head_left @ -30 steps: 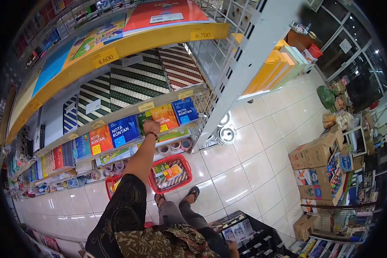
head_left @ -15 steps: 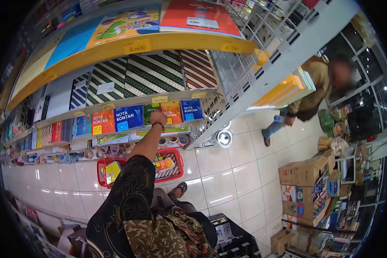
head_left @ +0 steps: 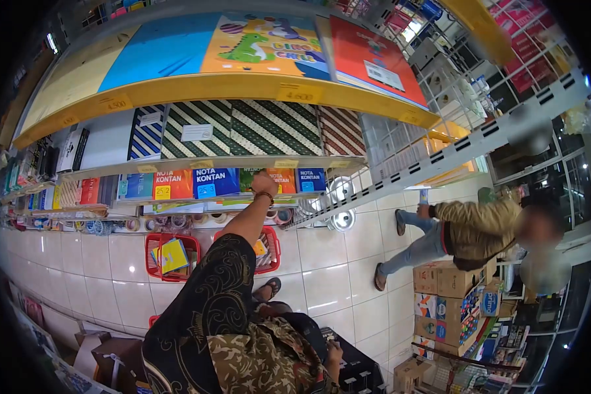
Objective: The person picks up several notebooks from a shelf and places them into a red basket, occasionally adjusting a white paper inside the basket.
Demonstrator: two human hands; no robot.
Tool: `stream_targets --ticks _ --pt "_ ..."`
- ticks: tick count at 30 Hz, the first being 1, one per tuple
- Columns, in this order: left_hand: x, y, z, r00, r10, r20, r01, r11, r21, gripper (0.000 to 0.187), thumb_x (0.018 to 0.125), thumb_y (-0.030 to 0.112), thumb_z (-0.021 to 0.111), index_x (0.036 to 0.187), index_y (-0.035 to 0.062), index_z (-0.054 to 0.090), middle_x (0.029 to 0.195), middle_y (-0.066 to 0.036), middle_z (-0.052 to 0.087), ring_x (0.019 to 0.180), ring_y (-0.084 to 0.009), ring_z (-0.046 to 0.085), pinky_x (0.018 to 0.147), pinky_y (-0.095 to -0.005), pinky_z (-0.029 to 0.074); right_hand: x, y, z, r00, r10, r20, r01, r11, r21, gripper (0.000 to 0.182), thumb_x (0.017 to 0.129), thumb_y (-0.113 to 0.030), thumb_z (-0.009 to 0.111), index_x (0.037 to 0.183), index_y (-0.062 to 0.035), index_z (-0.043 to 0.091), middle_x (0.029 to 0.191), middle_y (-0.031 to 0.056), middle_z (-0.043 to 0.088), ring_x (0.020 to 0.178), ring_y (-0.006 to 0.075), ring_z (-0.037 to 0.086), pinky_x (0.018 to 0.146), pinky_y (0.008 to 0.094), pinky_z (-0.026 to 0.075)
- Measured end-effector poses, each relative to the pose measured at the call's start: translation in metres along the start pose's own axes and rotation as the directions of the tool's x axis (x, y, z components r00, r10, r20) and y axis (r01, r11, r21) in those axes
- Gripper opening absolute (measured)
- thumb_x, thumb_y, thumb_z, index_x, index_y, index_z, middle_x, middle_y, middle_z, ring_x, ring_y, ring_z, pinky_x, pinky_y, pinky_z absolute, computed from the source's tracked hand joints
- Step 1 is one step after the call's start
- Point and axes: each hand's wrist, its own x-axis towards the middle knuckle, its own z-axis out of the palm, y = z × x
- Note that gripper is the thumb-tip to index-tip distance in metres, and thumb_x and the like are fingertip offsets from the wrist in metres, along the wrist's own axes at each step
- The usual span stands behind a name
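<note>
My left hand, with a bracelet at the wrist, reaches into the lower shelf. Its fingers are curled at a green receipt book, which they partly cover. Beside it stand an orange receipt book and a blue one marked NOTA KONTAN. Another blue receipt book is farther right. Low in the view, beside my patterned shirt, my right hand has its fingers bent; what it may hold is too small and dark to make out.
Striped hardcover books lie on the shelf above, below a yellow-edged shelf of notebooks. Two red baskets with stationery stand on the tiled floor. A white rack frame juts out at right. Beyond it are a person and stacked cartons.
The camera view has shifted, and the shelf sits farther right. My left hand stays at the green receipt book. My right hand has come into view. The other person shows more fully, lower in the view.
</note>
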Motion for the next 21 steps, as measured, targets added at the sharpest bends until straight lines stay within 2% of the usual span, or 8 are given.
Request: stream_targets --ticks 1,4,6,8,10,11,15,21 --pt "0.002 0.002 0.000 0.998 -0.053 0.025 0.053 0.999 -0.008 0.024 0.090 0.020 0.068 0.106 0.0031 0.073 0.105 -0.024 0.074 0.097 -0.0408 0.075 0.084 -0.0498 0.062 -0.012 0.016 0.013 0.982 -0.185 -0.039 0.184 0.983 -0.026 0.034 0.092 -0.011 0.062 0.123 0.0019 0.070 0.102 0.0125 0.075 0.090 0.0216 0.070 0.077 0.0359 0.056" --pt "-0.003 0.005 -0.016 0.991 -0.108 0.073 0.109 0.994 -0.015 0.030 0.086 0.024 0.074 0.107 0.0017 0.072 0.104 -0.023 0.074 0.096 -0.0404 0.074 0.084 -0.0493 0.062 -0.015 0.022 0.035 0.981 -0.193 -0.024 0.192 0.980 -0.041 0.034 0.092 -0.011 0.063 0.123 0.0019 0.070 0.102 0.0124 0.075 0.090 0.0214 0.070 0.077 0.0358 0.056" --pt "-0.023 0.013 -0.053 0.980 0.181 0.087 -0.184 0.982 0.034 0.030 0.089 0.025 0.071 0.106 0.0007 0.073 0.104 -0.023 0.074 0.094 -0.0413 0.074 0.080 -0.0500 0.062 -0.023 0.031 0.054 0.981 -0.195 -0.006 0.195 0.980 -0.045 0.033 0.093 -0.011 0.063 0.122 0.0020 0.070 0.102 0.0123 0.075 0.090 0.0213 0.070 0.077 0.0357 0.056" --pt "-0.023 0.002 -0.071 0.976 0.191 0.107 -0.194 0.981 0.024 0.033 0.088 0.030 0.072 0.104 0.0019 0.075 0.107 -0.024 0.073 0.105 -0.0412 0.070 0.095 -0.0527 0.056 -0.033 0.047 0.079 0.982 -0.189 0.022 0.189 0.981 -0.041 0.033 0.093 -0.011 0.063 0.122 0.0020 0.070 0.102 0.0123 0.075 0.091 0.0211 0.070 0.077 0.0355 0.056" --pt "-0.034 -0.007 -0.109 0.829 0.529 -0.184 -0.505 0.848 0.163 0.039 0.083 0.037 0.076 0.103 0.0040 0.075 0.109 -0.023 0.072 0.119 -0.0381 0.064 0.114 -0.0564 0.039 -0.055 0.061 0.112 0.984 -0.175 0.042 0.176 0.984 -0.018 0.033 0.093 -0.012 0.063 0.122 0.0020 0.071 0.102 0.0122 0.075 0.091 0.0209 0.070 0.078 0.0354 0.056" --pt "-0.031 -0.019 -0.122 0.899 0.437 -0.014 -0.427 0.885 0.185 0.051 0.081 0.047 0.075 0.111 0.0056 0.075 0.123 -0.023 0.067 0.134 -0.0388 0.051 0.123 -0.0651 0.016 -0.064 0.067 0.126 0.984 -0.173 0.049 0.174 0.985 -0.007 0.033 0.093 -0.012 0.063 0.121 0.0020 0.071 0.102 0.0122 0.075 0.091 0.0209 0.070 0.078 0.0353 0.056" --pt "-0.039 -0.039 -0.162 0.986 0.162 0.024 -0.158 0.903 0.398 0.085 0.081 0.057 0.071 0.147 0.0059 0.055 0.158 -0.025 0.041 0.151 -0.0499 0.025 0.113 -0.0830 0.000 -0.088 0.084 0.174 0.980 -0.180 0.083 0.178 0.984 0.028 0.032 0.093 -0.012 0.063 0.121 0.0020 0.071 0.102 0.0120 0.075 0.091 0.0205 0.070 0.078 0.0351 0.056" --pt "-0.027 -0.071 -0.153 0.967 0.233 0.101 -0.254 0.892 0.374 0.095 0.081 0.060 0.071 0.155 0.0067 0.044 0.160 -0.026 0.038 0.151 -0.0512 0.023 0.114 -0.0825 0.002 -0.109 0.086 0.250 0.969 -0.210 0.128 0.201 0.976 0.083 0.031 0.093 -0.013 0.064 0.119 0.0021 0.072 0.102 0.0118 0.075 0.091 0.0200 0.070 0.078 0.0347 0.056"
